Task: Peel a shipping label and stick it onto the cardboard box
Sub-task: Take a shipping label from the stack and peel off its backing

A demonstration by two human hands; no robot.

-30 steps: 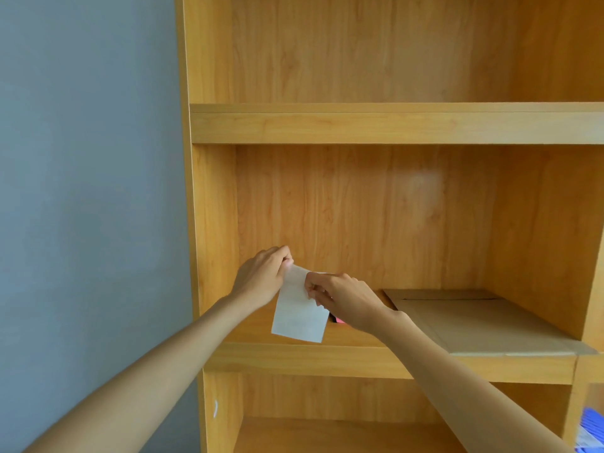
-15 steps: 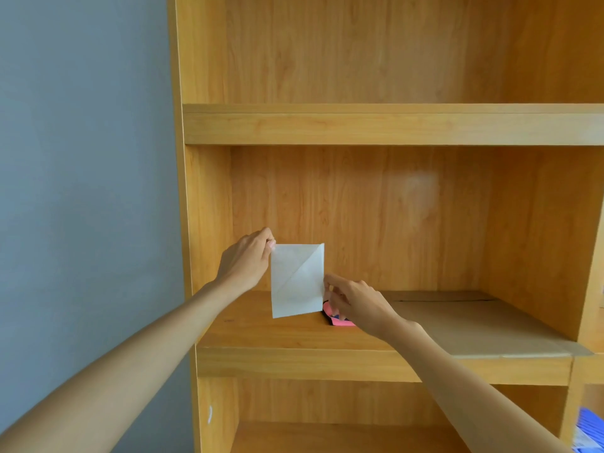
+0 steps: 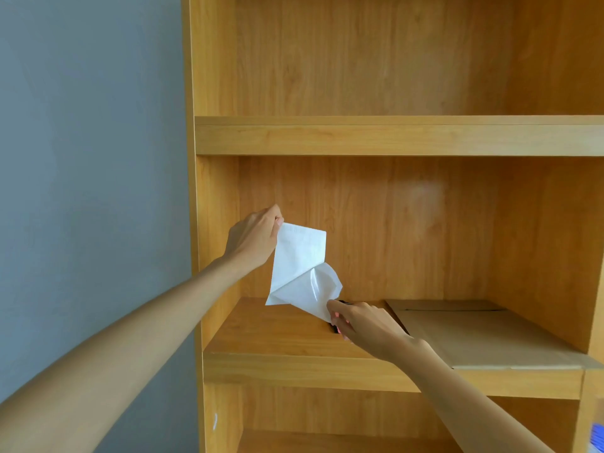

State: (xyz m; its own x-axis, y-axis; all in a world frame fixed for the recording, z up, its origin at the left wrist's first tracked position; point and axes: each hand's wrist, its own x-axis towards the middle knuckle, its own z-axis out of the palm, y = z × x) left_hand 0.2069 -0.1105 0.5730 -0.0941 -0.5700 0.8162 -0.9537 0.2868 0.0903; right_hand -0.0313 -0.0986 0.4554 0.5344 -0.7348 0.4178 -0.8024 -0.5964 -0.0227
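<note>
A white shipping label (image 3: 299, 253) hangs in the air in front of the middle shelf. My left hand (image 3: 255, 238) pinches its top left corner. My right hand (image 3: 366, 325) pinches the lower right corner, where one glossy layer (image 3: 318, 289) is curled away from the other sheet. The flat brown cardboard box (image 3: 483, 335) lies on the middle shelf to the right of my right hand. A small pink and black object (image 3: 336, 330) lies on the shelf, mostly hidden under my right hand.
The wooden shelving unit has a middle shelf (image 3: 277, 331), an upper shelf board (image 3: 392, 135) above and a lower compartment (image 3: 327, 420) below. A grey wall (image 3: 91, 158) fills the left side. Something blue (image 3: 596, 436) shows at the lower right edge.
My right hand has pulled the lower right corner down and to the right, so the two layers of the label have come apart there. My left hand has lifted the top corner slightly.
</note>
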